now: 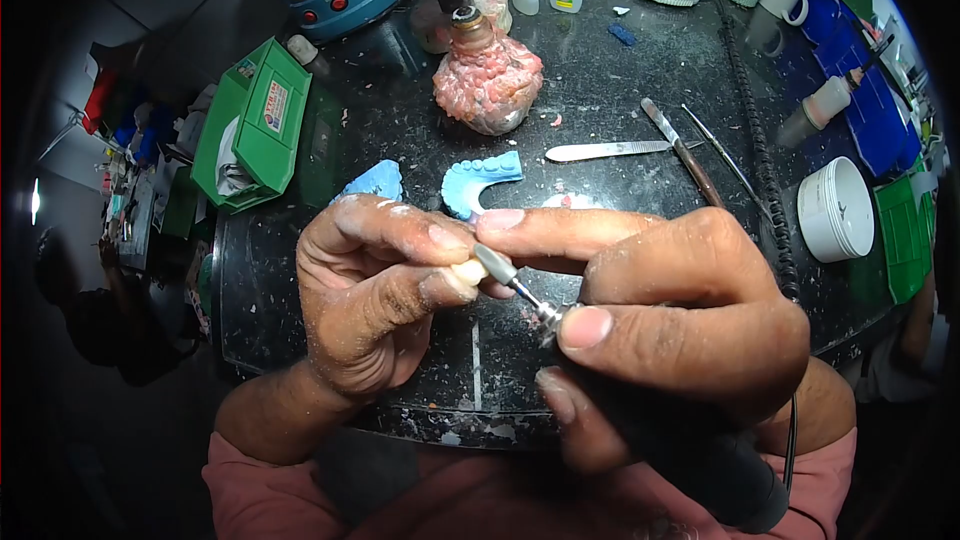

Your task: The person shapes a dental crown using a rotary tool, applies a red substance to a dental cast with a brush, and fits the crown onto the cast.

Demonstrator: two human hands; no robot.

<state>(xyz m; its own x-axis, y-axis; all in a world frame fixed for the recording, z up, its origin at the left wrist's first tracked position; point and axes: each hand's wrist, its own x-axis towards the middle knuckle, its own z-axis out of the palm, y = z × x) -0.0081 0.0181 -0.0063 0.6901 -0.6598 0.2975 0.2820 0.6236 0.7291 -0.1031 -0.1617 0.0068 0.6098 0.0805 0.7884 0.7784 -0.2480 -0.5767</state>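
My left hand [385, 285] pinches a small cream-coloured tooth-like piece [467, 274] between thumb and fingertips. In my right hand [690, 315] is a black rotary handpiece [710, 465], whose grey pointed bit [495, 265] meets the piece or lies right beside it. The two hands' index fingers touch above the bit. Behind them on the black table stands a blue dental arch model [480, 180], with a second blue model [375, 181] to its left, partly hidden by my left hand.
A wax-covered burner [488, 85] stands behind the models. Right of it lie a scalpel handle [610, 150] and a brown-handled tool [682, 152]. A green bin [255, 130] is at left, a white tub [836, 210] at right beside a coiled cord [757, 130].
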